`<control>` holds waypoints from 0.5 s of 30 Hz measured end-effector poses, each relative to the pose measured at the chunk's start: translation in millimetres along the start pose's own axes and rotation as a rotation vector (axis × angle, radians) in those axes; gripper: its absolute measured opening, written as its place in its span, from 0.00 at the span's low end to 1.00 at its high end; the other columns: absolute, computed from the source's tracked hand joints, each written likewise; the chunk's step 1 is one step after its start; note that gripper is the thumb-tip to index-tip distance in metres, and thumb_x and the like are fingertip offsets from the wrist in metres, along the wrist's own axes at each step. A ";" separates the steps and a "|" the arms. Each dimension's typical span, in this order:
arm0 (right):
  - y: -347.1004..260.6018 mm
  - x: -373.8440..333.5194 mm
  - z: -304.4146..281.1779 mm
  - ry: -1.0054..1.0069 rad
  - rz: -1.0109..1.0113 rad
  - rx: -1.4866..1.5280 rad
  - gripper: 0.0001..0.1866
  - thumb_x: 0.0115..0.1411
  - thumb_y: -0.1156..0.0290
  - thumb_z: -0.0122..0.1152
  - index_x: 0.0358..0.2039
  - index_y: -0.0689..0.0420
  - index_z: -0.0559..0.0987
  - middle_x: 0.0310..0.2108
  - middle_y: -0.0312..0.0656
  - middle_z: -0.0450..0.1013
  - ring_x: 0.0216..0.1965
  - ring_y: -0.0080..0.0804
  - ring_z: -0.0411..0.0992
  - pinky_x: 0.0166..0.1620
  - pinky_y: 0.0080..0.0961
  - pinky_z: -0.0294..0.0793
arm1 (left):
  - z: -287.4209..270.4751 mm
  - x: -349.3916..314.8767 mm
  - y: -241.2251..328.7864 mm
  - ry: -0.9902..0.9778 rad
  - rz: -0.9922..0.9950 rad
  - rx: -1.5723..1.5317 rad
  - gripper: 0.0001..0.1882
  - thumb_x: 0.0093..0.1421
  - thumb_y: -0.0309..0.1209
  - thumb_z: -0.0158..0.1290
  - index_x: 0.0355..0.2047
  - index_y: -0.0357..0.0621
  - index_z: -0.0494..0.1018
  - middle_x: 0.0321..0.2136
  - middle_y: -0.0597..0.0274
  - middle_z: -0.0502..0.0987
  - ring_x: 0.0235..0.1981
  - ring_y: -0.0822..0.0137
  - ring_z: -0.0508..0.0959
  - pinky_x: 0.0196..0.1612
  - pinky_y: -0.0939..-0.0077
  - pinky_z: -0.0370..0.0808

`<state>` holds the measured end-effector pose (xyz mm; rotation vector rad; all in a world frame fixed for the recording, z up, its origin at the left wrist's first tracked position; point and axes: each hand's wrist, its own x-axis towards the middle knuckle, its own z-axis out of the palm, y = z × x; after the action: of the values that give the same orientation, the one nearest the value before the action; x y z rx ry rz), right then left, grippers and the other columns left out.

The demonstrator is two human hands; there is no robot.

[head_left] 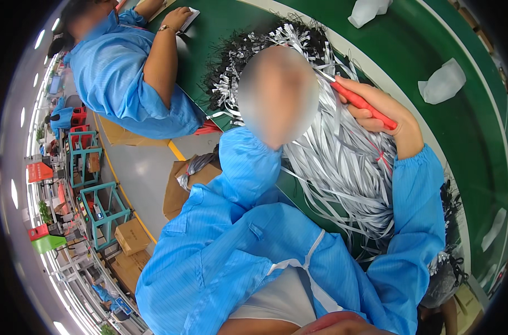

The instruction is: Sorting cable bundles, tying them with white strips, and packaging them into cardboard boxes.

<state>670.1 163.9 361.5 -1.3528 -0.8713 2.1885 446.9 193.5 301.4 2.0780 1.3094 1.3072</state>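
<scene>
My right hand [374, 106] is closed around the red handle of a slim tool [365, 104]. Its thin pale tip points up and left, toward the strips beside my left hand; the exact kind of tool is unclear. A blurred patch covers my left hand [279, 92], so its fingers and anything in them are hidden. Beneath both hands lies a large bundle of flat silver-grey strips [343, 173], tied with a red band [381, 156] near its right side. Black wire-like ends with small white tips [226, 84] fan out at the bundle's far end.
A co-worker in a blue smock [114, 72] works at the far left. Crumpled white sheets [442, 81] lie on the green surface [399, 44] to the right. An open cardboard box [178, 192] stands below the bench edge, left of my arm.
</scene>
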 end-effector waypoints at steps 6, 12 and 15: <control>6.0 0.7 -5.9 -0.089 -0.036 0.064 0.11 0.64 0.65 0.63 0.35 0.54 0.69 0.12 0.29 0.58 0.05 0.15 0.52 0.09 0.17 0.46 | 1.0 -1.4 11.5 0.047 -0.116 -0.048 0.04 0.58 0.25 0.61 0.33 0.40 0.78 0.56 0.48 0.71 0.51 0.45 0.75 0.52 0.60 0.71; 9.5 5.2 -16.6 -0.170 -0.029 0.128 0.09 0.60 0.76 0.60 0.38 0.55 0.68 0.12 0.29 0.58 0.04 0.16 0.52 0.08 0.18 0.47 | -1.5 -0.9 14.2 0.060 -0.124 -0.037 0.04 0.59 0.25 0.60 0.33 0.40 0.78 0.56 0.47 0.72 0.51 0.45 0.75 0.51 0.59 0.72; 13.3 3.4 -23.4 -0.172 -0.014 0.132 0.09 0.59 0.78 0.58 0.38 0.56 0.68 0.12 0.29 0.58 0.04 0.16 0.52 0.08 0.19 0.47 | -2.3 -0.8 16.4 0.062 -0.129 -0.036 0.03 0.59 0.25 0.60 0.33 0.40 0.78 0.55 0.47 0.72 0.49 0.45 0.76 0.51 0.58 0.72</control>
<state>689.3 163.3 342.4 -1.1070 -0.7783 2.3335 453.4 184.1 313.5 1.9091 1.4106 1.3377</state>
